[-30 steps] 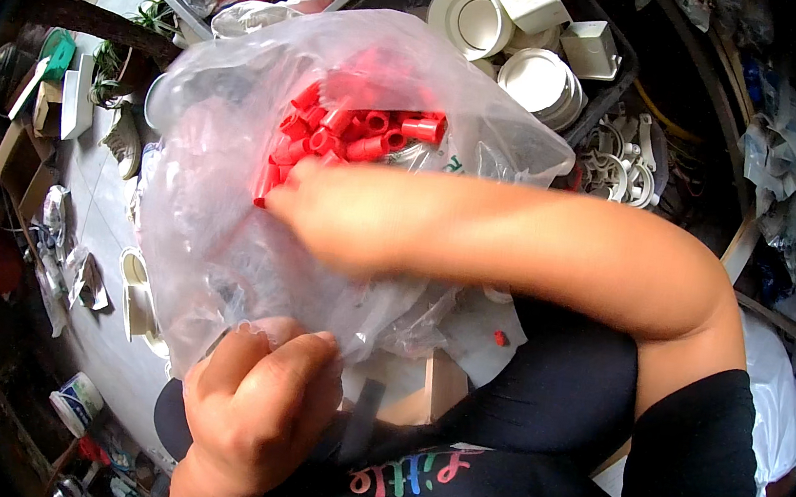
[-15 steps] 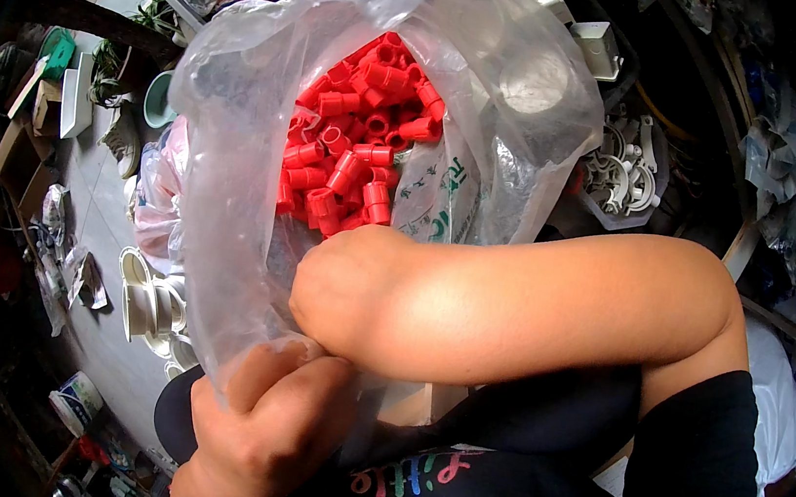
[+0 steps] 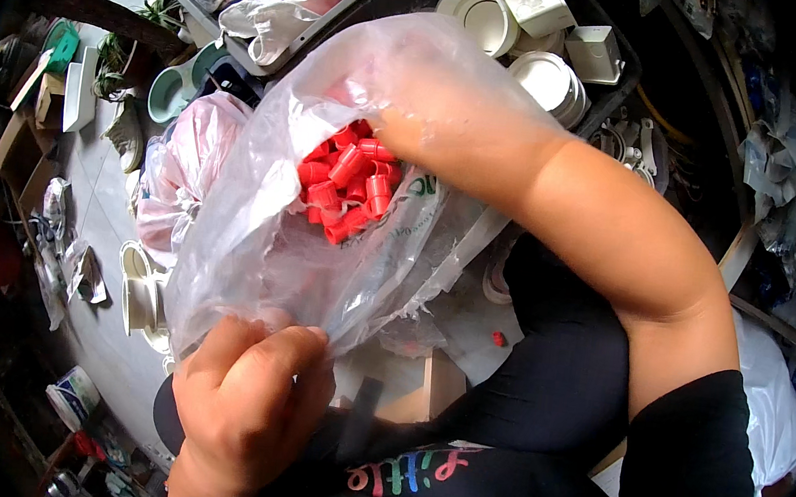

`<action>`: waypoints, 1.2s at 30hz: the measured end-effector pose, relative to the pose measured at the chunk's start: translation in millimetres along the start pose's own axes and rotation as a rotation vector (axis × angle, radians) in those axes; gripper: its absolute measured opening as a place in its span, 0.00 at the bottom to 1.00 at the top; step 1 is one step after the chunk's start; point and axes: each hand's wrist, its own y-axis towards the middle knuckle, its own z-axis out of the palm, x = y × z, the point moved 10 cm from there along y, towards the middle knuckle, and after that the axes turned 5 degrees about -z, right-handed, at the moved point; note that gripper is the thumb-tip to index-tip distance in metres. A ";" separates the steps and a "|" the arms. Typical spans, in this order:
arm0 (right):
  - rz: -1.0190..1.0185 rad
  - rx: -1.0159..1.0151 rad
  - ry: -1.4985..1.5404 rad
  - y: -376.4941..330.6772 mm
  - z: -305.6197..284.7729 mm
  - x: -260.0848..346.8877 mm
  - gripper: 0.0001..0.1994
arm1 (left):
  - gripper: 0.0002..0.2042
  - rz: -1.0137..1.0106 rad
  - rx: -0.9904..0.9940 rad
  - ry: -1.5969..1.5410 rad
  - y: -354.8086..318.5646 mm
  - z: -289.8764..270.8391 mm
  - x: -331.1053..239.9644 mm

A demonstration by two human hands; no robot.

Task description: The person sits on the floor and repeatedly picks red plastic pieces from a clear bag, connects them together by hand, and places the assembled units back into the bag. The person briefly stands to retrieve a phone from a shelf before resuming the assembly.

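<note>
A clear plastic bag (image 3: 249,261) is stretched between my two hands in the middle of the view. Several small red tube pieces (image 3: 348,184) lie heaped inside it near the top. My left hand (image 3: 247,408) is closed on the bag's lower edge, close to my body. My right hand (image 3: 437,125) is at the bag's upper end, wrapped in the film and seen only blurred through it; it looks closed on the plastic, just right of the red pieces. My right forearm crosses in from the right.
A black tray (image 3: 624,73) with white round fittings sits at the top. A pink bag (image 3: 195,152) and a teal cup (image 3: 168,97) lie left of the bag, white fittings (image 3: 139,296) below them. One red piece (image 3: 499,339) lies by a cardboard box (image 3: 443,391).
My right hand has moved from low in the bag up to its top end, lifting my forearm. The red pieces have gathered into a smaller heap beside that hand. My left hand keeps its grip.
</note>
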 end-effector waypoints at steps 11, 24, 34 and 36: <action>-0.039 1.044 0.211 -39.9 104.9 83.4 0.22 | 0.11 -0.061 -0.026 0.013 3.2 0.7 5.0; 0.022 0.303 0.846 -87.6 16.9 68.9 0.11 | 0.11 -0.013 0.034 0.004 2.8 6.1 3.4; -0.085 0.672 0.034 -15.5 6.9 55.3 0.11 | 0.12 -0.033 0.025 -0.019 -2.0 0.9 8.0; -0.056 0.623 0.010 -8.4 -5.1 46.4 0.12 | 0.11 -0.002 0.021 -0.016 -0.8 0.5 4.4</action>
